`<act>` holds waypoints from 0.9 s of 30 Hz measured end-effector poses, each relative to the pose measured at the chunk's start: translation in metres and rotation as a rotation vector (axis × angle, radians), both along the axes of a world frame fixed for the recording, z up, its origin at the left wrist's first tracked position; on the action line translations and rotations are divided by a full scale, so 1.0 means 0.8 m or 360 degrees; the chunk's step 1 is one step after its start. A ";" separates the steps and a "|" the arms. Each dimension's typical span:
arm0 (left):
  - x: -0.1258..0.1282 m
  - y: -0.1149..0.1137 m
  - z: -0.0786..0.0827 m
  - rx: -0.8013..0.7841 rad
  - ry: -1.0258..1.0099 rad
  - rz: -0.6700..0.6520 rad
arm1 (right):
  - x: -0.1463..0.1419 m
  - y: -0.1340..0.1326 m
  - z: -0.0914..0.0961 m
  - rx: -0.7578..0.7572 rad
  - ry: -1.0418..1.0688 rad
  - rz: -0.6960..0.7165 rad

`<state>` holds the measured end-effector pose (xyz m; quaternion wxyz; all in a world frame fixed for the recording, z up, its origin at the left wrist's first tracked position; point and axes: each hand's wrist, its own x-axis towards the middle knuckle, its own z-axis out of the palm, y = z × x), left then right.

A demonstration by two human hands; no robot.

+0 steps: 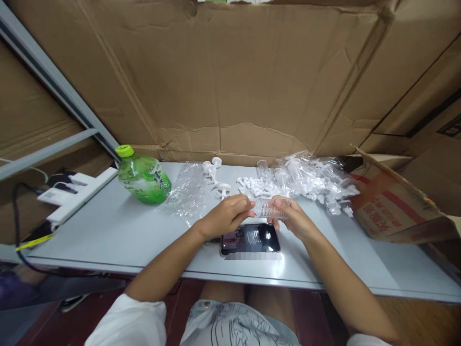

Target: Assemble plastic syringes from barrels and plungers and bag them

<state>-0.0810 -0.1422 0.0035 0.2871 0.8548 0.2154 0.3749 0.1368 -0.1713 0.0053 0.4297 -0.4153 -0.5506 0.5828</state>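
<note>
A clear ribbed plastic cylinder (pixel 267 208) lies sideways between my two hands, just above the table. My left hand (pixel 232 211) pinches its left end with fingertips and thumb. Around its right end my right hand (pixel 293 216) is closed, the thumb on top. Directly below is a dark-screened phone (pixel 250 239) lying flat. Beyond my hands sit a pile of small white plastic pegs (pixel 254 185) and some white pieces with round caps (pixel 221 188). Another clear ribbed cylinder (pixel 264 168) stands behind the pegs.
Clear bags with white parts (pixel 313 178) fill the back right, beside an open cardboard box (pixel 396 202). A green bottle (pixel 144 178) and crumpled plastic film (pixel 187 192) are at left. Further left lies a white power strip (pixel 82 194). Cardboard (pixel 234 81) walls the back.
</note>
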 end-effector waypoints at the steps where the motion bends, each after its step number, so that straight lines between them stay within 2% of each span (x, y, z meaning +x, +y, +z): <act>1: 0.001 0.001 -0.001 -0.0049 -0.0010 0.0034 | 0.001 0.000 0.002 -0.0012 -0.0002 0.0007; 4: 0.006 0.003 -0.002 -0.0477 -0.0202 0.0105 | 0.003 -0.002 0.005 0.0196 -0.0144 -0.0170; 7: 0.014 0.004 -0.002 -0.0999 -0.0382 -0.0016 | 0.004 -0.005 0.003 0.0586 -0.0462 -0.0368; 8: 0.015 0.004 -0.003 -0.1100 -0.0415 -0.0032 | 0.005 -0.005 0.002 0.0687 -0.0545 -0.0401; 10: 0.017 0.002 -0.004 -0.1120 -0.0453 0.0023 | 0.004 -0.007 0.000 0.0779 -0.0620 -0.0436; 12: 0.017 -0.001 -0.005 -0.0958 -0.0423 0.0110 | 0.002 -0.008 -0.002 0.0724 -0.0577 -0.0447; 15: 0.013 -0.003 -0.007 -0.0565 -0.0283 0.0190 | -0.002 -0.007 -0.002 0.0464 -0.0373 -0.0387; 20: 0.009 0.001 -0.006 0.0136 -0.0134 0.0085 | -0.005 -0.002 -0.001 -0.0033 0.0104 -0.0096; 23: 0.007 0.002 -0.002 0.0521 -0.0017 0.0039 | -0.002 0.000 -0.003 -0.0285 0.0243 0.0063; 25: 0.006 0.002 -0.002 0.0679 0.0042 0.0040 | 0.001 0.000 -0.005 -0.0389 0.0314 0.0151; 27: 0.007 0.002 -0.005 0.0679 0.0016 0.0046 | 0.003 0.001 -0.006 -0.0414 0.0431 0.0200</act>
